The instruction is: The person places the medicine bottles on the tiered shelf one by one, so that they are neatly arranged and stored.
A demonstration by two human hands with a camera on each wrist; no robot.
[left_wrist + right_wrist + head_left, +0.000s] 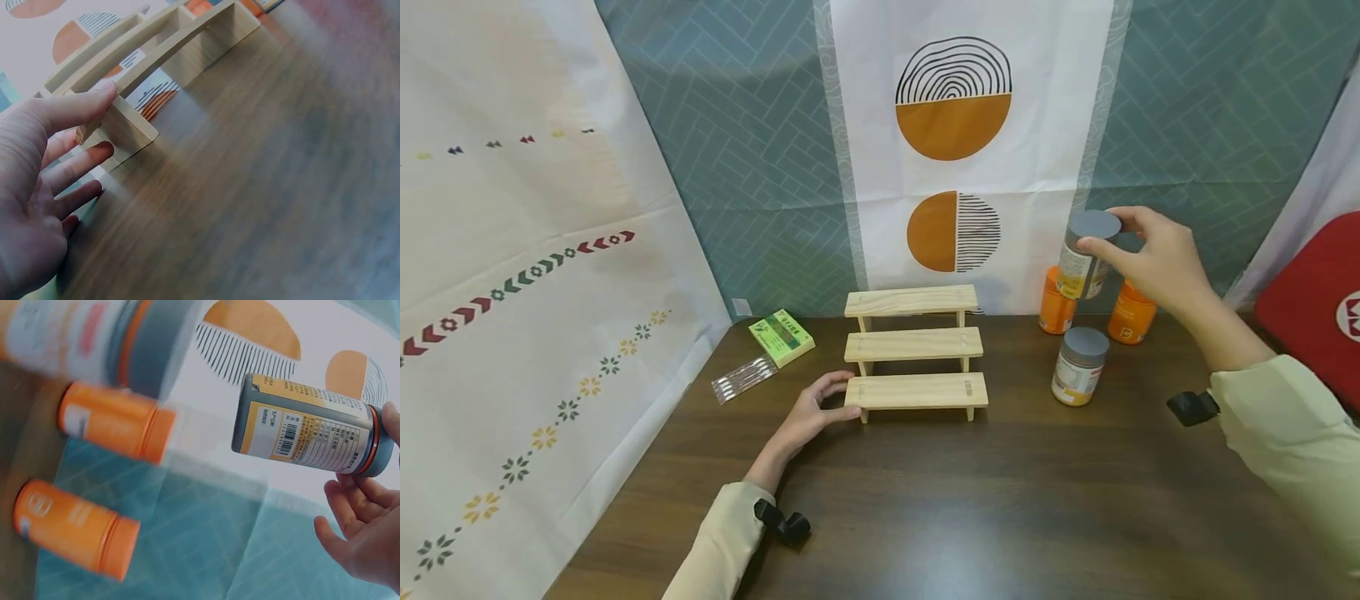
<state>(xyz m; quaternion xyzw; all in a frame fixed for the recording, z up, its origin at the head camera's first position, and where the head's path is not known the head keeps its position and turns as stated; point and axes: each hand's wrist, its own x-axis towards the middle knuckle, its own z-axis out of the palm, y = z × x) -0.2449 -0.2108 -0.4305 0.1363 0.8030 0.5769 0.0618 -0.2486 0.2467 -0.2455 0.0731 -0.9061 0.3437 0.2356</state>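
Note:
My right hand (1161, 258) holds a supplement jar (1077, 271) by its grey lid, up in the air above the table. In the right wrist view this jar (306, 428) shows a white and yellow label with a barcode. A similar grey-lidded jar (1075, 379) stands on the table below it, and two orange bottles (1057, 310) (1131, 317) stand behind. At the left end of a three-step wooden stand (916, 392), my left hand (808, 417) pinches the lowest step. The left wrist view has the thumb (81, 111) on top of that board, other fingers below.
Left of the stand lie a green-and-yellow box (782, 337) and a clear pack of thin sticks (743, 379). A patterned cloth (760, 167) hangs behind the dark wooden table (925, 500). Something red (1315, 308) is at the far right.

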